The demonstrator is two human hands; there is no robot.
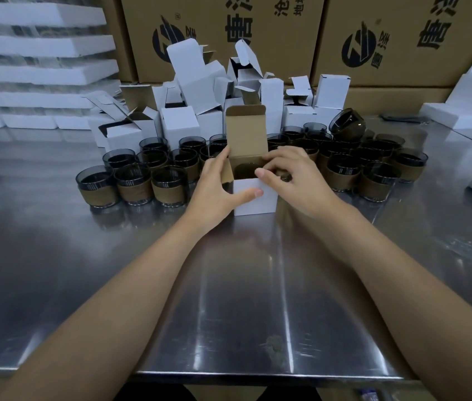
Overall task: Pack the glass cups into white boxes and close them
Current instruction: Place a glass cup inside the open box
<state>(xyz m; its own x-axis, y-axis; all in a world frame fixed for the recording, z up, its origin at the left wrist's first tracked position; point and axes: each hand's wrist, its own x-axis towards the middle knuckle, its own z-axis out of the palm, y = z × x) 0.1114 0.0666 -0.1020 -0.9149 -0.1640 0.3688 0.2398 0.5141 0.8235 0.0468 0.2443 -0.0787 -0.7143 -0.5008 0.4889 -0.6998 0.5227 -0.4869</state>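
1. white box (256,198): stands upright on the steel table (229,285), dead centre in my view. It is white outside and brown cardboard inside. The lid flap (246,131) stands straight up and the top is open.
2. A glass cup (246,169) sits inside it; I see only a dark, smoky shape below the opening.
3. My left hand (214,195) grips the box, thumb across the front face, fingers round the left side.
4. My right hand (295,178) grips the top right edge, thumb on the front rim, fingers curled over the side.
5. Just behind the box are rows of loose cups (133,183), upright, smoky glass, each with a brown band. One tipped cup (346,124) lies on top at back right.
6. Behind those is a heap of white boxes (188,82), many with flaps open.
7. At the back are brown cartons (258,24) with black print; far left, stacked foam sheets (35,44).
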